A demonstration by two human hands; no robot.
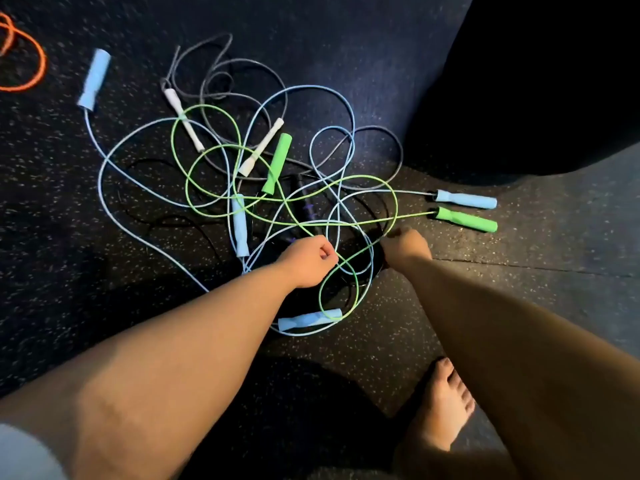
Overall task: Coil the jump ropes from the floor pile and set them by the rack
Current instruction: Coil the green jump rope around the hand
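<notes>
A tangled pile of jump ropes lies on the dark speckled floor. The green rope (214,147) loops across the pile, with one green handle (277,164) in the middle and the other (467,220) at the right. Light blue rope handles lie at the far left (94,79), right (465,199), centre (240,226) and front (310,320). A grey rope with white handles (183,116) lies at the back. A black rope (304,202) is underneath. My left hand (308,261) pinches the green cord at the pile's front. My right hand (408,247) grips the same cord further right, fingers curled down.
An orange rope (24,53) lies apart at the far left. A large black object (519,81) fills the back right corner. My bare foot (440,407) stands on the floor at the front right. A seam between floor mats (519,266) runs to the right.
</notes>
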